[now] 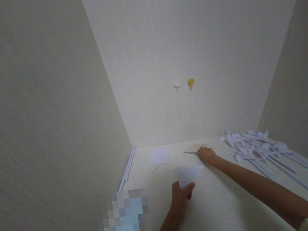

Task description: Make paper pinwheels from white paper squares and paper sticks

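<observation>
Left hand [180, 198]: low centre of the frame, fingers pinching a folded white paper piece [188, 175] by its lower edge, held just above the tabletop [215, 214].
Right hand [207, 155]: right of centre, fingers closed on a thin pointed tool [191, 152]; its kind cannot be told.
Nearby: 1 paper square [159, 155] at centre, finished paper pinwheels [251, 147] at right.
Risk: a loose pinch could let the fold spring open; the reaching forearm could sweep the pinwheels aside.

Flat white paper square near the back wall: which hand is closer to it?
Left. The left hand, holding a folded white paper, is in front of the paper square. The right hand is farther off to its right, at the scissors.
</observation>
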### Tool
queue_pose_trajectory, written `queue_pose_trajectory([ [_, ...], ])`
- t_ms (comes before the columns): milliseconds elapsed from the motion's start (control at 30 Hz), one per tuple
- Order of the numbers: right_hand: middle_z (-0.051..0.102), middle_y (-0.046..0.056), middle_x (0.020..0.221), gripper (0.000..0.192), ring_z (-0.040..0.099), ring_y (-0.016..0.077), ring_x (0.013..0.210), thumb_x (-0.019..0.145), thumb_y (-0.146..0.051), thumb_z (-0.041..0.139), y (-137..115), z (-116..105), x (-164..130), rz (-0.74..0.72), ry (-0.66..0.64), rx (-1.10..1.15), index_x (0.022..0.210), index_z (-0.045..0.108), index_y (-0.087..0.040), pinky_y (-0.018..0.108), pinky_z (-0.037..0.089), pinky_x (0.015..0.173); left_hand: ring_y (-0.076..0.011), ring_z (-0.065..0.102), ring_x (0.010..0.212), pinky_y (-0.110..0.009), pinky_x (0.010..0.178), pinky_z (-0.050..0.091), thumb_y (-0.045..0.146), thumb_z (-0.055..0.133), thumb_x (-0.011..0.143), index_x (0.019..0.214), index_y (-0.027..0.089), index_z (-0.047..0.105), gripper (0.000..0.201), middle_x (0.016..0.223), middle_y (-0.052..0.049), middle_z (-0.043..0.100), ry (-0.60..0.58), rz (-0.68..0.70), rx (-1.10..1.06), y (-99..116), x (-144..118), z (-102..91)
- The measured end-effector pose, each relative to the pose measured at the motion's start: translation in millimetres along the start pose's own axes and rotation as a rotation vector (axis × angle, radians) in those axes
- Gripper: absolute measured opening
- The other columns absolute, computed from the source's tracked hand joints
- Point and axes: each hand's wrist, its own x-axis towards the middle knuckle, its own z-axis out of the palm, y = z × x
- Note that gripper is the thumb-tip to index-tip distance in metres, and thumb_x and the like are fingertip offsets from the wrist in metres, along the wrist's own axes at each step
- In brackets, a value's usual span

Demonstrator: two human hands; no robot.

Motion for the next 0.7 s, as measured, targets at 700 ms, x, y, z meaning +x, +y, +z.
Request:
queue_pose_trajectory([
  [700,0.058,0.003,0.062,0.04,0.054,0.0116,0.049,0.081,-0.044,0.032,-21,12,-79,0.01,0.244,1.422,0.074,0.058,-0.014,0.023,0.04,0.048,-0.0058,0.03,0.034,-0.022,0.039,0.024,0.033,0.058,0.055,0.04,0.016,0.041,0.029,0.034,0.005,0.035,0.05,0.065,0.1,11,-5,2.0],
])
